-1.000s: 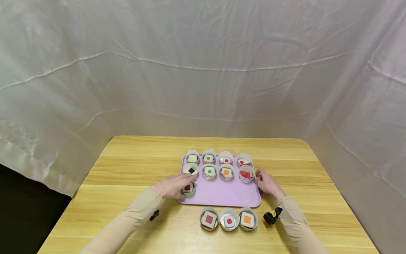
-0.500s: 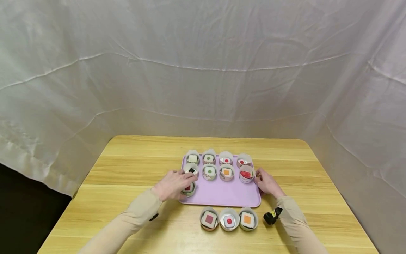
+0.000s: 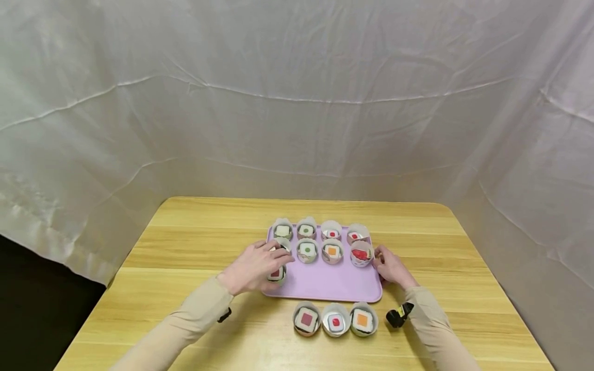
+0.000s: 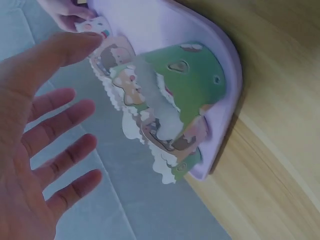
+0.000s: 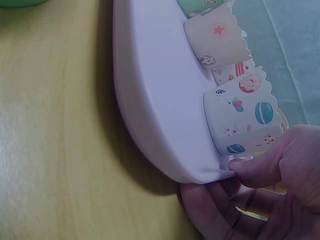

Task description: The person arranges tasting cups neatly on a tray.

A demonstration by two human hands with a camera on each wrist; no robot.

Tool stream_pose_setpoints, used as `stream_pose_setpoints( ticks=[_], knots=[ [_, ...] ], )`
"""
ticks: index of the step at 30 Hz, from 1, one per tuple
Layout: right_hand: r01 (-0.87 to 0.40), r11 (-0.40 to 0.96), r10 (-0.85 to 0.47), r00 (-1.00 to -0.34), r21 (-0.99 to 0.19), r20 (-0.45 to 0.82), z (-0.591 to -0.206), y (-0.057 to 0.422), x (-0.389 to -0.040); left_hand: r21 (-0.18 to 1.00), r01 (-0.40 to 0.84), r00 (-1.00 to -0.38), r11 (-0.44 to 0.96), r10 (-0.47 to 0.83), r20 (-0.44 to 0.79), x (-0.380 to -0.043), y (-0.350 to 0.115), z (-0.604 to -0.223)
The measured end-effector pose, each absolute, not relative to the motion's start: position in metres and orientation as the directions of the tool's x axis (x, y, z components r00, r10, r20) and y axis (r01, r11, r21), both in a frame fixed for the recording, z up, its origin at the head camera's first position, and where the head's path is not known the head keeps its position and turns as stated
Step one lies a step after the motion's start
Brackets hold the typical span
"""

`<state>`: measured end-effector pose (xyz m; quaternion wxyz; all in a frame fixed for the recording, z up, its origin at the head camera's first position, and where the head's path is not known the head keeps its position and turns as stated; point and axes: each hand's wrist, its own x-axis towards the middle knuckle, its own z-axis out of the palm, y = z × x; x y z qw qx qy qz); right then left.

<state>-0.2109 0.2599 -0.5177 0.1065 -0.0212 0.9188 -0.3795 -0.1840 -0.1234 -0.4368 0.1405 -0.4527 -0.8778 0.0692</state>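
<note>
In the head view a lilac tray [image 3: 331, 282] carries paper baking cups with square sushi-like pieces in them. My left hand [image 3: 252, 268] is over the tray's near left corner, above a green paper cup [image 3: 277, 274] with a dark-red-centred piece. The left wrist view has that hand [image 4: 30, 150] with fingers spread apart, clear of the green cup [image 4: 192, 82]. At the tray's right side my right hand [image 3: 392, 267] grips the rim. In the right wrist view its thumb lies on the tray rim [image 5: 155, 145] and its fingers are underneath, beside a doughnut-patterned cup [image 5: 245, 115].
In front of the tray, three filled cups stand in a row on the wooden table: a dark-red-centred one [image 3: 306, 320], a red-centred one [image 3: 335, 321] and an orange-centred one [image 3: 363, 319]. Pale fabric [image 3: 297, 129] hangs behind and beside the table.
My left hand has come away from the green cup, lifting slightly with its fingers opening, and now covers more of the cup behind it. The right hand stays on the tray rim.
</note>
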Motion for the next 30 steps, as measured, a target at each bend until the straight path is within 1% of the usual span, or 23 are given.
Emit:
stream_pose_setpoints(
  ticks=[4,6,10,13,18,23,30],
  knots=[
    [0.051,0.716,-0.114,-0.975,-0.697,-0.189,-0.517,0.260,-0.210,-0.181,0.790,-0.559,0.585,0.810,0.176,-0.181,-0.121,-0.433],
    [0.050,0.718,-0.114,-0.975,-0.694,-0.188,-0.517,0.259,-0.210,-0.137,0.799,-0.567,0.586,0.809,0.154,-0.179,-0.119,-0.431],
    [0.046,0.717,-0.117,-0.976,-0.696,-0.184,-0.516,0.259,-0.211,0.026,0.807,-0.590,0.590,0.805,0.065,-0.175,-0.117,-0.430],
    [0.041,0.719,-0.118,-0.977,-0.694,-0.180,-0.516,0.259,-0.211,0.145,0.790,-0.602,0.596,0.799,-0.005,-0.173,-0.116,-0.430],
    [0.034,0.731,-0.119,-0.977,-0.682,-0.177,-0.516,0.260,-0.212,0.289,0.750,-0.598,0.594,0.797,-0.087,-0.171,-0.112,-0.433],
    [0.031,0.736,-0.118,-0.978,-0.677,-0.174,-0.515,0.260,-0.212,0.368,0.726,-0.570,0.581,0.808,-0.149,-0.168,-0.106,-0.438],
    [0.051,0.732,-0.110,-0.975,-0.680,-0.192,-0.516,0.259,-0.211,0.434,0.698,-0.545,0.570,0.816,-0.194,-0.165,-0.099,-0.450]
  ],
)
